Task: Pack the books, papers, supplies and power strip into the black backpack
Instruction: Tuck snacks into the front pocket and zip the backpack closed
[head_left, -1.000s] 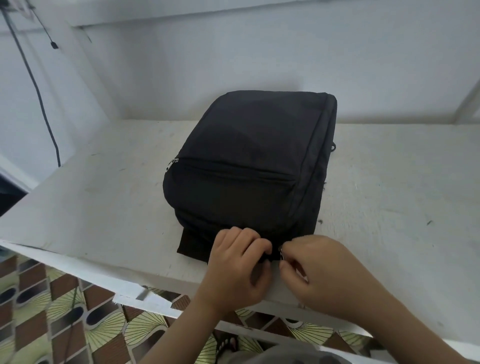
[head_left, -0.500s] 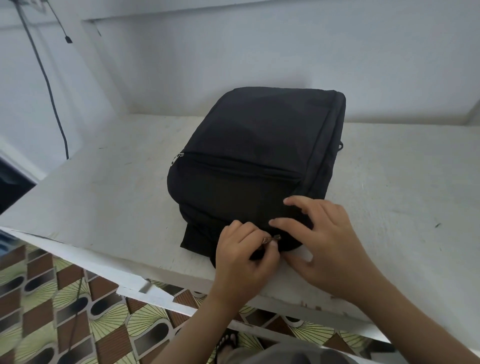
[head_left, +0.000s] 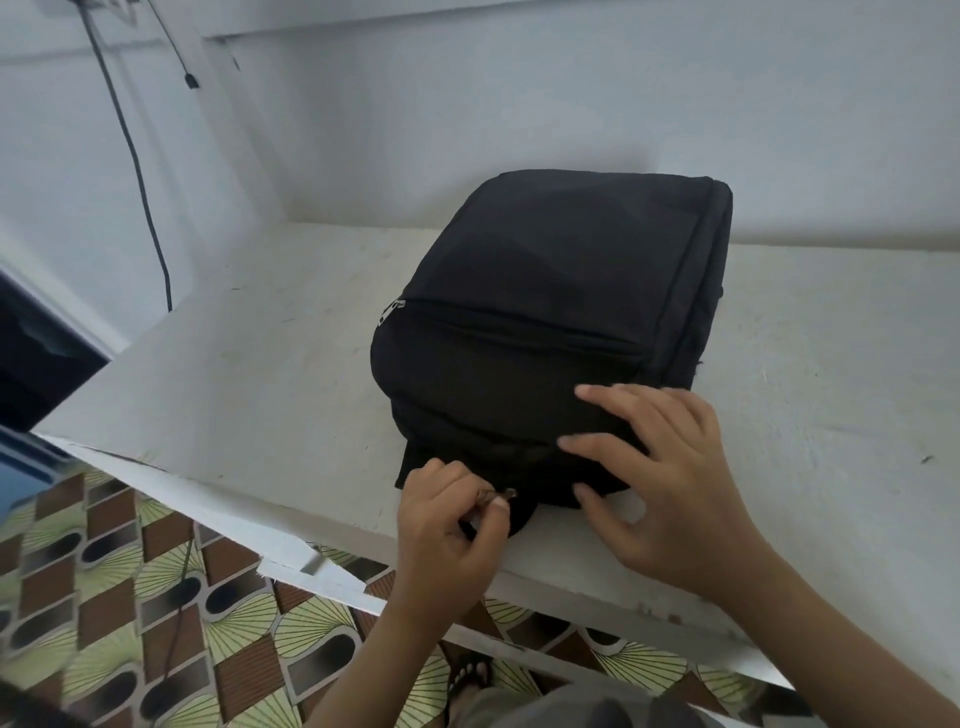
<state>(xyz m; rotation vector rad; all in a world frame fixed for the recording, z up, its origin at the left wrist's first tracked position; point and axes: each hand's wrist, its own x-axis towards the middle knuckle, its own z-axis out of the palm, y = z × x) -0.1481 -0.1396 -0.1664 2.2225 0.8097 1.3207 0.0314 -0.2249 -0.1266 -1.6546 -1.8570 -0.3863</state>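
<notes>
Your left hand (head_left: 441, 525) pinches a zipper pull (head_left: 506, 493) on the black backpack (head_left: 561, 291), lying flat at the front edge of the tabletop (head_left: 260, 374); your right hand (head_left: 670, 483) presses it, fingers spread. Soft fabric likely buckles, so brace beside the zipper.

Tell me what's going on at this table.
A black backpack lies flat on the white table. The person's left hand pinches a zipper pull at the bag's near end, while the right hand presses spread fingers on the front, apparently steadying it.
</notes>
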